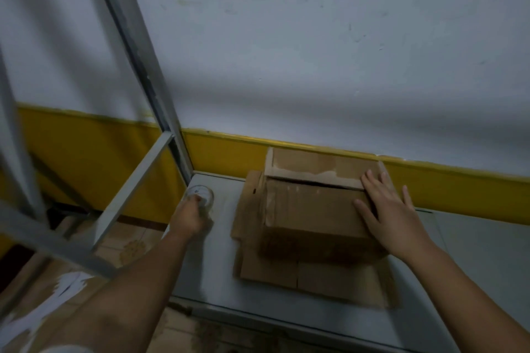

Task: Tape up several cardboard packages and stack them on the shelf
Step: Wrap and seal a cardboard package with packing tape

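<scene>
Cardboard box (312, 209): shelf's (206, 266) back edge, atop flatter cardboard (315, 278); top seam apparently untaped. Right hand (384, 209) rests flat on it; left hand (187, 216) grips tape roll (200, 193) at back-left corner.

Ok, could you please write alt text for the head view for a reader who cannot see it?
A person's right hand rests flat on a cardboard box atop flattened cardboard on a grey shelf, while the left hand grips a clear tape roll.
</scene>
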### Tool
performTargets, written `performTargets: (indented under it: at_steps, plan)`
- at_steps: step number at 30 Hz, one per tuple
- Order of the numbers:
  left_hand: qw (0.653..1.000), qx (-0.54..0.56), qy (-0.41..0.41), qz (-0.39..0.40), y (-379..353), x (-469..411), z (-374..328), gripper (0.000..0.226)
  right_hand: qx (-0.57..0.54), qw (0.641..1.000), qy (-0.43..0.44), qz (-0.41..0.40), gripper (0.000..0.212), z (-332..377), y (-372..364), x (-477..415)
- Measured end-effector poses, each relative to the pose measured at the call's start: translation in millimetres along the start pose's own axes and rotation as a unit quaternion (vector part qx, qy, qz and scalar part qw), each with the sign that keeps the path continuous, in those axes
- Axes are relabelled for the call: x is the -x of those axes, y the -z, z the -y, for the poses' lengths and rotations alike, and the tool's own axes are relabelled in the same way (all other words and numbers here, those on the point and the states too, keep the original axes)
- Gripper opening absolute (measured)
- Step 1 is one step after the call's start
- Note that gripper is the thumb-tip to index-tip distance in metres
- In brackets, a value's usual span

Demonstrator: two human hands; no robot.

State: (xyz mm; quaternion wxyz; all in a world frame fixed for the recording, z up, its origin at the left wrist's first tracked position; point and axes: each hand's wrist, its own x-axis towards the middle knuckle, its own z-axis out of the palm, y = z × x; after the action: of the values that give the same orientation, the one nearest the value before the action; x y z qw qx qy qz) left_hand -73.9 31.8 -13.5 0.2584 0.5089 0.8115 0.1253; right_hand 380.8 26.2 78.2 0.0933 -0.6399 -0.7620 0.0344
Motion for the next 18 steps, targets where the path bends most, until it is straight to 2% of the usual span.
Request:
performTargets:
  at_steps: [2,5,8,10,14,16,18]
  plan:
    - [0.995,-0.089,0.006,0.034,-1,-11,6,0.055,-0.002,1.0,0.004,-0.008,0.069,4,2,1]
    - [0.992,-0.105,0.025,0.066,-1,-31,4,0.058,-0.024,1.0,0.001,0.0,0.069,7,3,0]
    - [0.965,-0.204,0.023,0.162,-2,-46,-1,0.082,-0.045,0.999,-0.008,0.009,0.069,7,4,-1]
    - [0.955,-0.223,0.036,0.192,-3,-54,1,0.089,-0.057,0.998,-0.012,0.011,0.069,9,3,-3]
    - [0.966,-0.155,-0.005,0.206,3,-55,8,0.071,-0.071,0.997,-0.015,0.01,0.068,12,3,-3]
    - [0.983,-0.098,-0.034,0.15,6,-50,12,0.07,-0.079,0.997,-0.019,0.008,0.067,12,4,-3]
    - [0.988,-0.061,-0.065,0.127,10,-42,13,0.076,-0.083,0.996,-0.021,0.007,0.067,12,6,-3]
